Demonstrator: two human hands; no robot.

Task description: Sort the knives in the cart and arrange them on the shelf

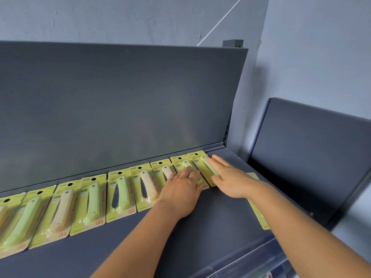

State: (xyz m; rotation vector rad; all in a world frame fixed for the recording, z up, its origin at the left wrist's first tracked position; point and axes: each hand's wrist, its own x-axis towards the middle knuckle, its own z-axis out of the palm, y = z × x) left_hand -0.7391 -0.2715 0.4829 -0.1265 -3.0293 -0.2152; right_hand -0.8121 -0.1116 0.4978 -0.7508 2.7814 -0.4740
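- Nearest the camera, two bare forearms reach up and forward over the dark shelf (210, 217); at the bottom right edge a translucent bin shows, too cropped to tell if it belongs to the cart
- Another yellow-green card (259, 209) lies on the shelf under the right forearm, apart from the row and mostly hidden, so which knife it carries cannot be told
- The left hand (180, 189) lies flat, fingers straight and together, fingertips on the green-handled fruit knife pack (185, 167), second from the right end
- The right hand (228, 177) is likewise flat, fingers spread wide, pressing the last pack in the row (197, 159), also green-handled; neither hand grips anything
- The step looks like squaring up the right end of the row: both packs are being pushed or nudged into line rather than lifted
- Further left, the row of carded fruit knives (120, 193) runs along the shelf against the back panel (120, 107), green and cream handles mixed, cards overlapping slightly
- Next move probably calls for taking up the loose card and setting it beside the last pack, where bare shelf remains
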